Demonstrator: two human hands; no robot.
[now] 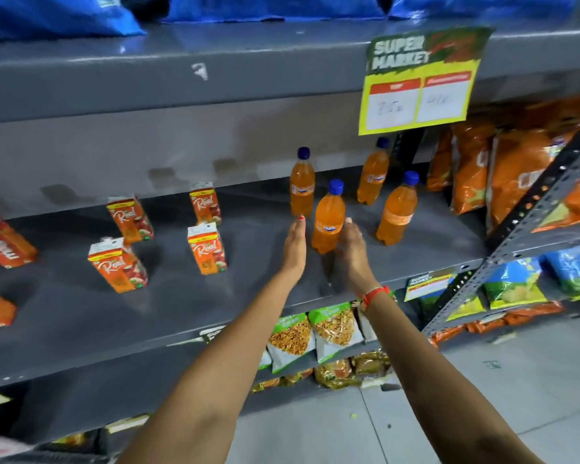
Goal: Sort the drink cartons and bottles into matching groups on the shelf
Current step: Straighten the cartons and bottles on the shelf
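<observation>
Several orange soda bottles with blue caps stand at the right of the grey shelf. The front-left bottle stands upright between my hands. My left hand is flat, a small gap from the bottle's left side. My right hand is flat against its right side, fingers straight; I cannot tell if it touches. Neither hand wraps the bottle. Other bottles stand behind, back right and right. Several orange "Real" juice cartons stand spread out to the left.
Two red-orange cartons lie at the shelf's far left edge. A yellow price sign hangs from the shelf above. Orange snack bags fill the right end. Snack packs sit on the shelf below. A slanted rack post stands at the right.
</observation>
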